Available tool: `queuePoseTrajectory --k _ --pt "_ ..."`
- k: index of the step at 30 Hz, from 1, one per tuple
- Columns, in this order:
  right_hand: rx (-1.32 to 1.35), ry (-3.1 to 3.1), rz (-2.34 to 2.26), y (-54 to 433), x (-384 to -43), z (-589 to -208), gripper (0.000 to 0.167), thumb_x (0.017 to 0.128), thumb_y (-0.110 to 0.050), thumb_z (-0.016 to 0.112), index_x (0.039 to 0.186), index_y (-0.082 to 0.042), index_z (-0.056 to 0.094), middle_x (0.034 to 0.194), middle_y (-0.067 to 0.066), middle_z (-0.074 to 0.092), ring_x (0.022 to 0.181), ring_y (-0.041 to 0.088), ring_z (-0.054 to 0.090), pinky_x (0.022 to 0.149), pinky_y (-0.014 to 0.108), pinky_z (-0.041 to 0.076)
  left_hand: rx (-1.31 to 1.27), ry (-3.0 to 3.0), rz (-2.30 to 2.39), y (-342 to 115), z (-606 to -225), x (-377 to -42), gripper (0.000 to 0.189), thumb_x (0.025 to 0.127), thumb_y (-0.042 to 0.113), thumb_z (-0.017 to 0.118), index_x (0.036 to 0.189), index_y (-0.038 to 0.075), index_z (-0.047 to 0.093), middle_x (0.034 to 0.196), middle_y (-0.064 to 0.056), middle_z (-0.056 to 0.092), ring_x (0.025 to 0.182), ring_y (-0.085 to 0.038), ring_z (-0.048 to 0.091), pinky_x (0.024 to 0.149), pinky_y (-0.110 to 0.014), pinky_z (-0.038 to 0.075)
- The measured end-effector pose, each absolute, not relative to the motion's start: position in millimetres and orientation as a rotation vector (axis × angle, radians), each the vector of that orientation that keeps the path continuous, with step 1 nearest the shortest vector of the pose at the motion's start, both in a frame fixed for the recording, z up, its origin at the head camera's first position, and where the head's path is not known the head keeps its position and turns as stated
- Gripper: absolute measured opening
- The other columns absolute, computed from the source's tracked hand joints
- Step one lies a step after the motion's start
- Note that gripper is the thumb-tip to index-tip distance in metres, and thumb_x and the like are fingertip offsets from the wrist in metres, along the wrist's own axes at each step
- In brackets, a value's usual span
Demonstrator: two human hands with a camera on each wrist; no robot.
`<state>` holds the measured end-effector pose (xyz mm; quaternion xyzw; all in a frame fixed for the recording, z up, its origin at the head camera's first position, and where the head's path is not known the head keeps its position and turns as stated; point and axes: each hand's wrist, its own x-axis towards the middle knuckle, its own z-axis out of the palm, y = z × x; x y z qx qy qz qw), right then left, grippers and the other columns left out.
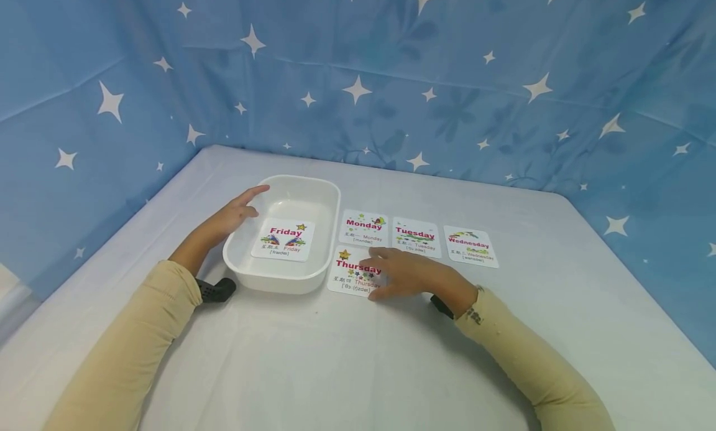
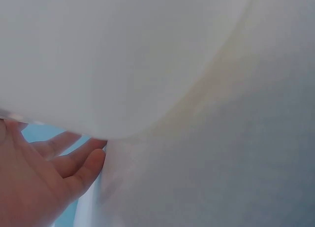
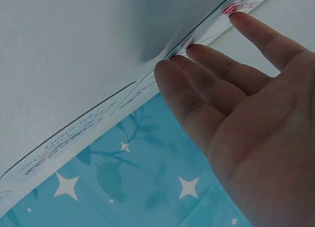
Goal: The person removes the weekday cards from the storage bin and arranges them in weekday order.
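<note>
A white plastic tray stands on the table, left of centre in the head view. The Friday card lies inside it. My left hand rests at the tray's left rim, fingers stretched out; in the left wrist view the fingers lie along the tray's edge. My right hand reaches over the right part of the Thursday card, its spread fingertips at the card; it covers part of the print. In the right wrist view the fingers are extended, their tips right at the card's edge.
Behind the Thursday card, a row holds the Monday card, the Tuesday card and the Wednesday card. White cloth covers the table. A blue star-patterned curtain closes off the back and sides.
</note>
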<state>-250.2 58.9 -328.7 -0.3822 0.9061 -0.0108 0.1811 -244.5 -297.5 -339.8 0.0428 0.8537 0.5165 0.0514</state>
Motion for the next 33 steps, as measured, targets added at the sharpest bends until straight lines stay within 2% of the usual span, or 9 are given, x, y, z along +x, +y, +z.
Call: queuePoseTrajectory --k 9,16,23,27,33 --pt "-1.088 2.56 -0.019 54.8 -253.0 -328.9 0.07 0.078 -0.049 0.064 0.14 -0.032 0.036 0.151 -0.001 0.024 0.137 0.025 0.025 0.105 0.049 0.03 0.128 2.598 1.59 -302.0 -337.0 -241.2 0.067 0.085 0.002 0.032 0.148 0.013 0.01 0.154 -0.015 0.0 0.138 -0.04 0.01 0.105 -0.058 0.023" --pt "-1.169 2.66 -0.084 59.7 -261.7 -316.4 0.073 0.08 -0.051 0.06 0.143 -0.026 0.031 0.15 0.004 0.026 0.136 0.029 0.028 0.106 0.049 0.029 0.123 2.607 1.586 -305.0 -337.9 -240.8 0.067 0.085 0.002 0.032 0.148 0.014 0.01 0.153 -0.016 0.002 0.137 -0.039 0.013 0.105 -0.057 0.025" --pt "-1.248 2.69 -0.211 63.1 -267.4 -310.2 0.074 0.082 -0.049 0.06 0.143 -0.021 0.03 0.149 0.009 0.027 0.136 0.032 0.027 0.105 0.052 0.03 0.124 2.605 1.591 -305.1 -338.0 -242.8 0.067 0.086 0.002 0.031 0.148 0.014 0.01 0.153 -0.017 0.005 0.134 -0.04 0.022 0.101 -0.054 0.032" --pt "-1.252 2.709 -0.305 46.5 -274.3 -303.2 0.074 0.081 -0.048 0.06 0.143 -0.021 0.029 0.15 0.008 0.024 0.137 0.031 0.025 0.105 0.052 0.03 0.114 2.599 1.593 -303.2 -339.4 -245.1 0.066 0.087 0.002 0.032 0.148 0.016 0.011 0.153 -0.015 0.005 0.134 -0.039 0.022 0.101 -0.053 0.033" --pt "-1.243 2.719 -0.297 -6.7 -289.2 -283.8 0.078 0.081 -0.052 0.058 0.145 -0.024 0.024 0.153 0.006 0.017 0.139 0.028 0.019 0.107 0.05 0.027 0.122 2.607 1.589 -301.0 -342.6 -245.0 0.066 0.086 0.003 0.032 0.148 0.015 0.012 0.154 -0.014 0.002 0.138 -0.038 0.013 0.106 -0.056 0.024"
